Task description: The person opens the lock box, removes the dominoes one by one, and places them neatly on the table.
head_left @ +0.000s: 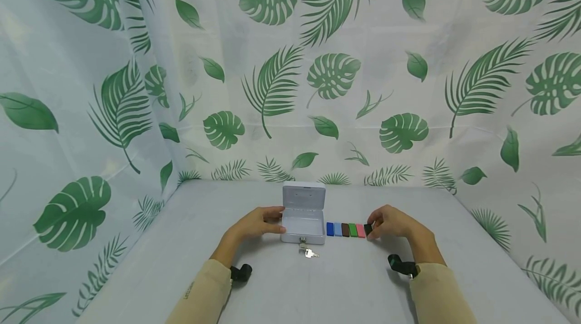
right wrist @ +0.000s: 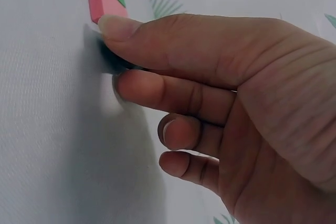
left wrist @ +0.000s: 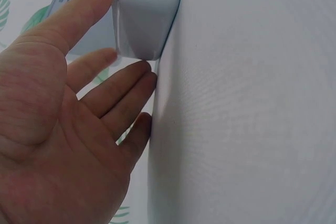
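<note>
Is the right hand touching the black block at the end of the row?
Touching. In the right wrist view the right hand pinches the black block between thumb and forefinger, with no gap; the head view shows the same at the row's end.

The right hand [right wrist: 210, 103] all but swallows the dark block [right wrist: 113, 61], only a sliver showing. Inside the open box [head_left: 303, 223], contents can't be made out, and its keys [head_left: 310, 252] are too small to read.

Straight-fingered left hand [left wrist: 58, 129] against box [left wrist: 147, 14]

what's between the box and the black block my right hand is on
In the head view, five blocks in a row: dark blue, light blue, brown, green, pink, between box and black block.
</note>
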Demonstrator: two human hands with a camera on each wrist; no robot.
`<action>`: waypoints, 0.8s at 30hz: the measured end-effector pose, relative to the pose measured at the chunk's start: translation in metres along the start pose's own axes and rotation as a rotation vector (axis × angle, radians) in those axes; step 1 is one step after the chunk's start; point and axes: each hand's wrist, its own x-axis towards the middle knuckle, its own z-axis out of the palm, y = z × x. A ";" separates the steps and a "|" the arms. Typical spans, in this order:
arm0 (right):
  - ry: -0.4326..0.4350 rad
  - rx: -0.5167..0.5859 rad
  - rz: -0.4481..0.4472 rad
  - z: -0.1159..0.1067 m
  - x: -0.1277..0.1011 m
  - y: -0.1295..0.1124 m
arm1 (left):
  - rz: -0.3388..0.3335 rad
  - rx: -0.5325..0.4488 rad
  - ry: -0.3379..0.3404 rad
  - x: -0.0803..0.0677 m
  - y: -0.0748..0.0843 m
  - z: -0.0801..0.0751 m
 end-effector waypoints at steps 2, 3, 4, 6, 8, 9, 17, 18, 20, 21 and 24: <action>-0.004 -0.010 0.000 -0.001 0.001 -0.001 | 0.001 0.002 0.001 0.000 0.000 0.000; -0.006 -0.013 0.004 -0.001 0.001 -0.001 | 0.002 0.004 0.001 0.001 0.000 0.000; -0.010 -0.017 0.002 -0.001 0.002 -0.002 | 0.002 0.004 0.001 0.001 -0.001 0.000; -0.014 -0.022 0.008 -0.001 0.002 -0.002 | 0.001 0.001 0.000 0.001 -0.001 0.000; -0.015 -0.024 0.017 -0.001 0.003 -0.003 | 0.000 -0.002 -0.001 0.001 -0.001 0.000; -0.015 -0.028 0.018 -0.001 0.003 -0.003 | -0.001 -0.003 -0.001 0.000 0.000 0.000; -0.012 -0.035 0.011 0.000 0.000 -0.004 | -0.004 -0.004 -0.001 -0.001 0.001 0.000; -0.011 -0.035 0.007 0.000 0.000 -0.004 | -0.004 -0.004 0.000 -0.001 0.001 0.000; -0.013 -0.039 -0.002 0.000 0.000 -0.004 | -0.002 -0.002 0.000 -0.001 0.001 0.000; -0.012 -0.040 -0.003 0.000 0.000 -0.004 | -0.001 -0.001 -0.001 0.000 0.000 0.000; -0.007 -0.038 0.004 0.000 0.000 -0.004 | -0.003 -0.003 -0.002 -0.001 0.000 0.000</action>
